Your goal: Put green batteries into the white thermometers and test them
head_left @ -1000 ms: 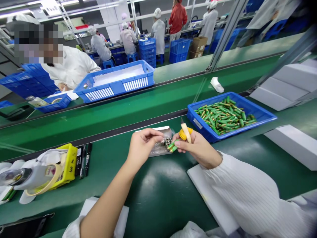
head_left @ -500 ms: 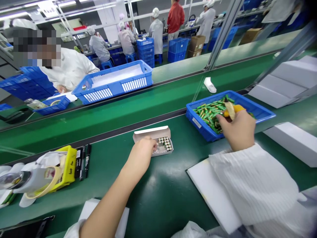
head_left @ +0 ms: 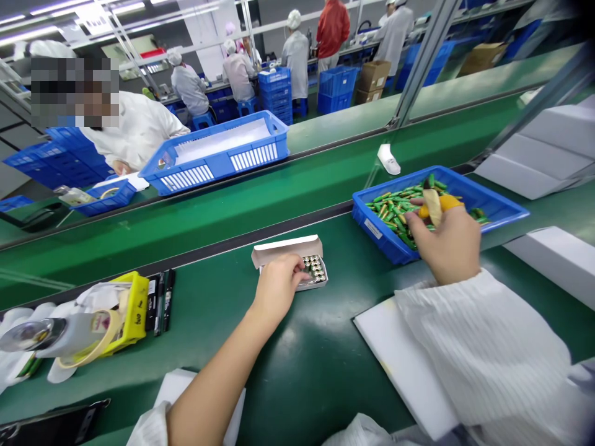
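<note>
Small white box (head_left: 288, 246), open on the green bench (head_left: 320, 353) before you, with its lid raised along the far side; the silver-ended batteries (head_left: 318, 267) stand upright in rows in its right part. Your left hand (head_left: 277, 282) covers the left part of this box, thumb and bent fingers drawn close together beside the rows; whether anything is pinched between them cannot be told. The box thus lies directly under your left fingertips and well apart from your right hand (head_left: 449, 241), which is to its right. Near the box on that side is a labelled blue tray (head_left: 495, 193), where loose green batteries (head_left: 393, 210) lie heaped in mixed directions. Your right hand reaches over the tray's near rim, thumb and fingers curved and part-spread, with yellow and cream covers (head_left: 433, 207) on its fingers; its grip on any battery cannot be told. Beneath your right sleeve lies a flat white pad (head_left: 395, 359); to the right of the tray, a long white carton (head_left: 555, 260). At your far left, a yellow basket (head_left: 137, 310) stands beside dark markers (head_left: 162, 303). Beyond the green belt, a blue crate (head_left: 218, 158) rests near a co-worker in white (head_left: 139, 118).
</note>
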Tool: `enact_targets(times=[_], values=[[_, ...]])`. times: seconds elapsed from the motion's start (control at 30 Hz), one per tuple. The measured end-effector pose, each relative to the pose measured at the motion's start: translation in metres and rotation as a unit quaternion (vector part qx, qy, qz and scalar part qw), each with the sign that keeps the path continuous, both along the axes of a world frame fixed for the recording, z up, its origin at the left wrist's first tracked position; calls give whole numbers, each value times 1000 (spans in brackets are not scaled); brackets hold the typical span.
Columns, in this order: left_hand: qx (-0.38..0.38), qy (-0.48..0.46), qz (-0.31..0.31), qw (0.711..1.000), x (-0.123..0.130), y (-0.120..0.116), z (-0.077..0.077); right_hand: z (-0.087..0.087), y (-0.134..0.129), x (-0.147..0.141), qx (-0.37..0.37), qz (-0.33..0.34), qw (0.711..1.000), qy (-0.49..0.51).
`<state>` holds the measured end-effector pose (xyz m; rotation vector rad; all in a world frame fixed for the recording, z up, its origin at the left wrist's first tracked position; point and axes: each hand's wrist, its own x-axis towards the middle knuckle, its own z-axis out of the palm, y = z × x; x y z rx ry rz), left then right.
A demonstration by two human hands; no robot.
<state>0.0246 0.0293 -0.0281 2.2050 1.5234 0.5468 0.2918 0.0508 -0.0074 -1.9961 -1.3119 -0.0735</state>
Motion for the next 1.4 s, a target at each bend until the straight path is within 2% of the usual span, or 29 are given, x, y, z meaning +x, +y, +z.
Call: enact_targets(times=[0.1,0.2,0.47,0.67,0.8,0.97,1.03,1.1,1.17,1.23,1.3,1.4], values=[[15,-2,28,999,3,2,-7,3,-3,-6,9,14,1000,4],[24,26,39,999,6,3,-5,2,-5,-11,18,39,999,9],[25,117,-19,993,12,-1,8,-2,-10,-21,36,82,996,-4],[29,96,-37,994,8,1,5,-3,-14,-30,59,108,992,-9],[20,-18,-18,999,1,2,8,-4,-18,-38,91,146,985,0],[0,-152,11,988,-5,3,17,-5,-27,-55,115,229,966,20],[14,-199,7,980,-5,3,21,-5,-33,-64,102,278,954,55],[17,-249,7,968,-6,3,24,-6,-39,-74,45,348,929,120],[-26,-321,23,946,-5,3,27,-7,-44,-83,-36,415,888,192],[-92,-401,45,910,-5,3,30,-10,-48,-90,-98,452,854,237],[-141,-461,58,874,-5,4,32,-12,-49,-94,-135,451,847,249],[-161,-508,56,844,-5,4,34,-15,-49,-96,-165,436,850,247]])
